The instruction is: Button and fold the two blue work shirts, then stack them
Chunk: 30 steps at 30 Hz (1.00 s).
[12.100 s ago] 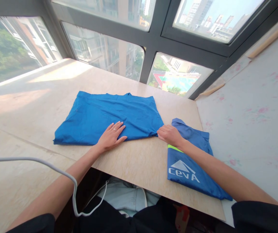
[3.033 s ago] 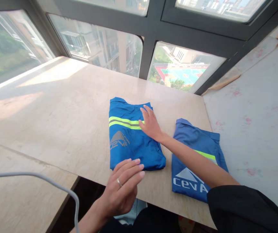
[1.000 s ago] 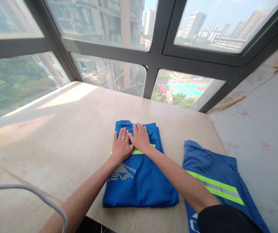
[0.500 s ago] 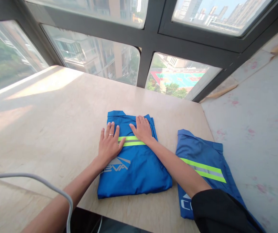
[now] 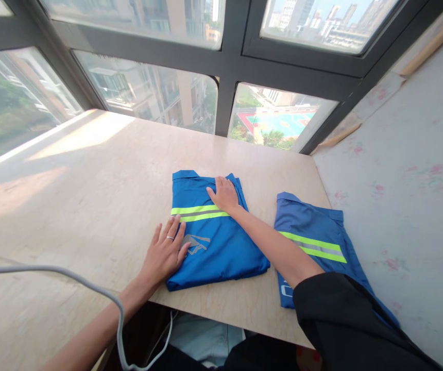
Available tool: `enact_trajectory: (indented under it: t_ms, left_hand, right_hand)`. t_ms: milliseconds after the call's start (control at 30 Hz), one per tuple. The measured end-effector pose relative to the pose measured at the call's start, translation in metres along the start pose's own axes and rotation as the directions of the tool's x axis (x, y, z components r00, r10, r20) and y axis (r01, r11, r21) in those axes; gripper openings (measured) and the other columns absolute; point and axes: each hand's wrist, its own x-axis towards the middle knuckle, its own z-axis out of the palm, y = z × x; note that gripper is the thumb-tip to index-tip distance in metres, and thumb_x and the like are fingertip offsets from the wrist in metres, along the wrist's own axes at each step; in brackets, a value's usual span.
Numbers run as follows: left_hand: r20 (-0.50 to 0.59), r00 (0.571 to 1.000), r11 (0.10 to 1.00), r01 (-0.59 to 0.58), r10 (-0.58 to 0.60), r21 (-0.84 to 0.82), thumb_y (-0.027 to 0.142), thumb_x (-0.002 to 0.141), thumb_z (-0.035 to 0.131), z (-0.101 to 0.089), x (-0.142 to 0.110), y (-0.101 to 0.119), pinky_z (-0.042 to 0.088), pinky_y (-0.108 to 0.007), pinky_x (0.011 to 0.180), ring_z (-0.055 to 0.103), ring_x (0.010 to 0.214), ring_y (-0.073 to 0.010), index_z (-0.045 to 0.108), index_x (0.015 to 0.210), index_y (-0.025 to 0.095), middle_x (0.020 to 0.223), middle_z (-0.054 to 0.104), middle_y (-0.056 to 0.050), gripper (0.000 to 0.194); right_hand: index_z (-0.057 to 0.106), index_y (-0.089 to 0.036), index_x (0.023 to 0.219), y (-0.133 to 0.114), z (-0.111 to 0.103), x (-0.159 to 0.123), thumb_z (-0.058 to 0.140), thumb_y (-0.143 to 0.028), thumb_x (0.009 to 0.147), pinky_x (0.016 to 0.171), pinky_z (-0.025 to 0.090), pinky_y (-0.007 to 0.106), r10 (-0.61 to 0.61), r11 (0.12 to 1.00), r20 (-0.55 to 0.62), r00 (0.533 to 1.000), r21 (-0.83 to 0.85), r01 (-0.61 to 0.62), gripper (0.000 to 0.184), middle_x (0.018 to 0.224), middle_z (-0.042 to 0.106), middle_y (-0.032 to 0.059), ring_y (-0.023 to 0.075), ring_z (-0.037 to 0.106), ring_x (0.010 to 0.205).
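A folded blue work garment [image 5: 221,252] with a yellow-green and grey reflective stripe lies flat on the pale stone-look ledge [image 5: 129,170]. My left hand [image 5: 165,250] rests at its left edge, fingers spread, a ring on one finger, partly covering the grey print. Near the top right corner my right hand [image 5: 223,195] lies flat on the cloth with the thumb out to the side. To the right is a second folded blue garment [image 5: 306,219], also striped; my right forearm and black sleeve hide part of it.
Grey-framed windows [image 5: 221,67] border the ledge at the back. A flower-patterned wall [image 5: 399,206] closes off the right side. In the lower left a grey cable [image 5: 70,278] loops across my left forearm and hangs past the ledge's front edge.
My left hand has slid down the garment's left side, from the stripe to the print. The right hand stays near the top corner. The view has shifted slightly.
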Motion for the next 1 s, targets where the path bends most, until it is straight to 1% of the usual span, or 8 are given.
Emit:
enact_trajectory:
  t_ms: [167, 267, 367, 533, 667, 800, 900, 1000]
  left_hand:
    - [0.084, 0.986, 0.989, -0.139, 0.142, -0.044, 0.051, 0.101, 0.031, -0.004, -0.015, -0.014, 0.030, -0.051, 0.121, 0.027, 0.150, -0.0293, 0.041, 0.152, 0.019, 0.161, 0.030, -0.011, 0.061]
    - [0.130, 0.985, 0.992, -0.108, 0.115, -0.058, 0.058, 0.100, 0.029, -0.010, -0.017, -0.011, 0.032, -0.050, 0.120, 0.029, 0.150, -0.0291, 0.042, 0.151, 0.016, 0.160, 0.032, -0.013, 0.067]
    - [0.164, 0.985, 0.999, -0.040, 0.045, -0.032, 0.064, 0.097, 0.029, -0.016, -0.013, 0.007, 0.032, -0.053, 0.119, 0.032, 0.148, -0.0311, 0.047, 0.147, 0.011, 0.157, 0.037, -0.016, 0.074]
    - [0.093, 0.996, 1.000, 0.014, -0.014, -0.005, 0.059, 0.099, 0.027, -0.010, -0.009, 0.039, 0.028, -0.057, 0.120, 0.026, 0.151, -0.0323, 0.038, 0.151, 0.007, 0.160, 0.030, -0.017, 0.075]
    - [0.065, 0.997, 1.000, 0.028, -0.027, -0.013, 0.057, 0.099, 0.028, -0.001, -0.011, 0.044, 0.026, -0.058, 0.120, 0.024, 0.151, -0.0317, 0.035, 0.153, 0.008, 0.162, 0.027, -0.015, 0.073]
    - [0.060, 0.998, 0.999, 0.031, -0.030, -0.028, 0.058, 0.098, 0.029, 0.001, -0.011, 0.043, 0.025, -0.058, 0.120, 0.023, 0.151, -0.0319, 0.035, 0.153, 0.009, 0.162, 0.027, -0.015, 0.073]
    - [0.054, 0.998, 0.999, 0.031, -0.029, -0.032, 0.057, 0.099, 0.029, 0.001, -0.012, 0.041, 0.024, -0.057, 0.121, 0.023, 0.152, -0.0318, 0.036, 0.153, 0.009, 0.161, 0.028, -0.015, 0.072]
    - [0.061, 0.998, 0.999, -0.002, 0.004, -0.039, 0.057, 0.098, 0.031, 0.001, -0.013, 0.036, 0.023, -0.057, 0.121, 0.022, 0.152, -0.0315, 0.035, 0.153, 0.011, 0.162, 0.028, -0.015, 0.072]
  right_hand:
    - [0.049, -0.002, 0.139, -0.002, -0.002, 0.000, 0.044, -0.041, 0.100, 0.118, 0.027, 0.043, 0.002, 1.000, 0.003, 1.000, -0.029, -0.002, 0.055, 0.144, 0.052, 0.0214, 0.0292, 0.043, 0.137]
    - [0.051, -0.003, 0.136, -0.005, -0.002, -0.001, 0.044, -0.039, 0.100, 0.118, 0.027, 0.043, 0.008, 0.999, 0.004, 1.000, -0.032, -0.008, 0.051, 0.143, 0.053, 0.0208, 0.0286, 0.044, 0.136]
    - [0.051, -0.004, 0.136, -0.005, -0.004, 0.000, 0.045, -0.038, 0.100, 0.118, 0.026, 0.043, 0.010, 1.000, 0.029, 1.000, -0.024, -0.009, 0.049, 0.145, 0.051, 0.0201, 0.0282, 0.042, 0.137]
    - [0.037, -0.005, 0.149, 0.007, -0.015, 0.007, 0.051, -0.043, 0.097, 0.122, 0.019, 0.045, -0.040, 0.998, 0.252, 0.967, 0.062, 0.025, 0.065, 0.156, 0.038, 0.0198, 0.0273, 0.032, 0.147]
    - [0.029, -0.002, 0.153, 0.009, -0.026, 0.002, 0.050, -0.043, 0.097, 0.121, 0.022, 0.047, -0.018, 0.999, 0.352, 0.936, 0.052, 0.000, 0.073, 0.158, 0.032, 0.0233, 0.0300, 0.028, 0.149]
    - [0.022, -0.006, 0.157, -0.017, -0.037, -0.040, 0.050, -0.047, 0.096, 0.120, 0.020, 0.056, -0.013, 1.000, 0.360, 0.933, 0.027, 0.003, 0.079, 0.163, 0.020, 0.0229, 0.0340, 0.019, 0.152]
    - [0.024, -0.006, 0.157, -0.039, -0.046, -0.092, 0.043, -0.052, 0.099, 0.123, 0.016, 0.054, -0.204, 0.979, 0.261, 0.944, 0.029, 0.203, 0.076, 0.163, 0.019, 0.0211, 0.0310, 0.015, 0.153]
    - [0.033, -0.010, 0.155, -0.039, -0.056, -0.141, 0.045, -0.053, 0.099, 0.124, 0.015, 0.051, -0.372, 0.923, 0.259, 0.891, -0.003, 0.386, 0.071, 0.163, 0.024, 0.0181, 0.0285, 0.016, 0.153]
